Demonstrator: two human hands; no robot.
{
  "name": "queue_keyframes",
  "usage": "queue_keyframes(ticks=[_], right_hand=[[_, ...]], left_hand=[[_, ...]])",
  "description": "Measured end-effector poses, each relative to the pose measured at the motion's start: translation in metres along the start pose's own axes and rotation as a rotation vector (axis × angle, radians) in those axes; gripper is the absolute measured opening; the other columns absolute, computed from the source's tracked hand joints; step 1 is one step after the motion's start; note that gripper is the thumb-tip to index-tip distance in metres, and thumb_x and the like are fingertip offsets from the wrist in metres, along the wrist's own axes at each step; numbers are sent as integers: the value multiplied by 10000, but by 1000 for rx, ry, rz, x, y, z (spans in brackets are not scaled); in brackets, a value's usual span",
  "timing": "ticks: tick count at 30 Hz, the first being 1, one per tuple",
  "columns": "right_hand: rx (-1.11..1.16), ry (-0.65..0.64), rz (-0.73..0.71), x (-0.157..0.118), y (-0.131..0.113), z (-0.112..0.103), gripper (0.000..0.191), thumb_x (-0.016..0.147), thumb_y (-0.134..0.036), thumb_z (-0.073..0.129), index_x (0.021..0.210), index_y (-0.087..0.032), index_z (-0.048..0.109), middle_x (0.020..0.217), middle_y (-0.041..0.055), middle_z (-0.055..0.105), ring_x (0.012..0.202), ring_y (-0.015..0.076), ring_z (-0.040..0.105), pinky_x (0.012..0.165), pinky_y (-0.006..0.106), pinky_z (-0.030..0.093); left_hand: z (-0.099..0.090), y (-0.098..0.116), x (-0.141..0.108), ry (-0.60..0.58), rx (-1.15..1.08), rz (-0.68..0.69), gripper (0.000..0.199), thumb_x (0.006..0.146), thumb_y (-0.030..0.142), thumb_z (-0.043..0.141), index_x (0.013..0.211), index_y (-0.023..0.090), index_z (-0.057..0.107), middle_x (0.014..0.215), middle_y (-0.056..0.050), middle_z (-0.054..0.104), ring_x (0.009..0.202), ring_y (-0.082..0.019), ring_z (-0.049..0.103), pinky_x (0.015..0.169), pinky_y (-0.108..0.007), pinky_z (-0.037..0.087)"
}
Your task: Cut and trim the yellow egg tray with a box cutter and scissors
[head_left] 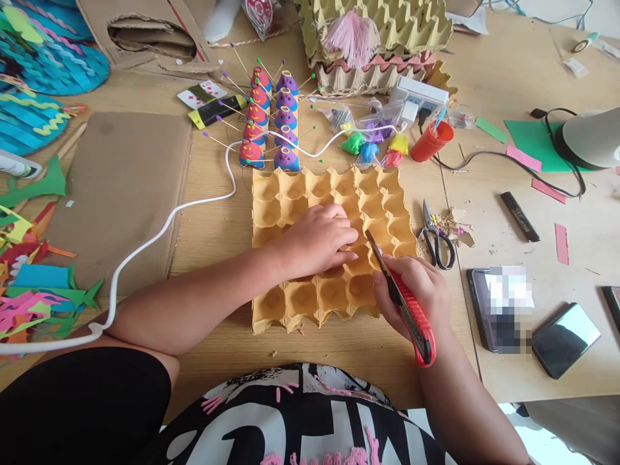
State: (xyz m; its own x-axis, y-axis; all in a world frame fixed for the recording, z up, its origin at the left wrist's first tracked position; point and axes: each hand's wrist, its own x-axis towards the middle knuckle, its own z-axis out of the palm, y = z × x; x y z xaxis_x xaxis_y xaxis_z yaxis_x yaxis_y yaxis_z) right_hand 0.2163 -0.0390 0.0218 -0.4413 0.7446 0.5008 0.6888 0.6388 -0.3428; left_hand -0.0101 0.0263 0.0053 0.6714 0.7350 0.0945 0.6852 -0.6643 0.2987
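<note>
A: Head view. What is the left hand [320,240] doing?

B: It lies palm down on the yellow egg tray [290,300], fingers together and spread flat over the middle cups, pressing on it rather than gripping anything.

A: And the right hand [411,290]?

B: Clamped round a red knife [404,303]. The handle runs back past the wrist toward the body, and the dark blade points up and left, its tip touching the tray just beside the left fingertips.

A: Where does the tray sit?

B: Flat on the wooden table [339,349], straight in front of the person, cups facing up.

A: What lies around it?

B: Just right of the tray are scissors [436,239], blades shut, with paper scraps near them. Further right are two phones [508,310] and a black marker [519,216]. Behind the tray stand two rows of painted cones [271,123] stuck with pins. Right of those are small bags of coloured bits [371,145] and a red cup [431,141]. A stack of egg trays [387,39] stands at the far edge with a pink tassel on it.

A: And to the left?

B: A white cable [165,226] curves across a cardboard sheet [121,187], passing under the left forearm. Coloured paper cutouts [33,284] lie piled at the left edge.
</note>
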Motion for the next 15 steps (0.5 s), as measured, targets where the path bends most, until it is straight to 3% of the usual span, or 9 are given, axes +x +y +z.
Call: queue_keyframes(ticks=[4, 9, 15], right_hand=[[0, 58, -36, 0, -1, -1, 183, 883, -154, 685, 1008, -239, 583, 749, -7, 687, 583, 150, 598, 581, 296, 497], [-2, 16, 21, 2, 1, 4, 116, 918, -199, 672, 1010, -215, 601, 759, 13, 701, 621, 162, 632, 603, 292, 499], [-20, 12, -25, 1, -2, -3, 111, 893, -180, 673, 972, -221, 607, 710, -3, 672, 580, 154, 592, 587, 291, 475]], left_hand=[[1, 0, 1, -18, -17, -8, 310, 966, 449, 766, 836, 182, 676, 938, -59, 716, 1171, -312, 591, 957, -426, 458], [1, 0, -1, 16, 23, 12, 307, 987, 453, 738, 854, 183, 678, 939, -66, 711, 1143, -300, 596, 905, -398, 452], [1, 0, -1, -5, 5, -1, 309, 963, 451, 772, 842, 183, 678, 937, -58, 720, 1183, -313, 596, 941, -418, 453]])
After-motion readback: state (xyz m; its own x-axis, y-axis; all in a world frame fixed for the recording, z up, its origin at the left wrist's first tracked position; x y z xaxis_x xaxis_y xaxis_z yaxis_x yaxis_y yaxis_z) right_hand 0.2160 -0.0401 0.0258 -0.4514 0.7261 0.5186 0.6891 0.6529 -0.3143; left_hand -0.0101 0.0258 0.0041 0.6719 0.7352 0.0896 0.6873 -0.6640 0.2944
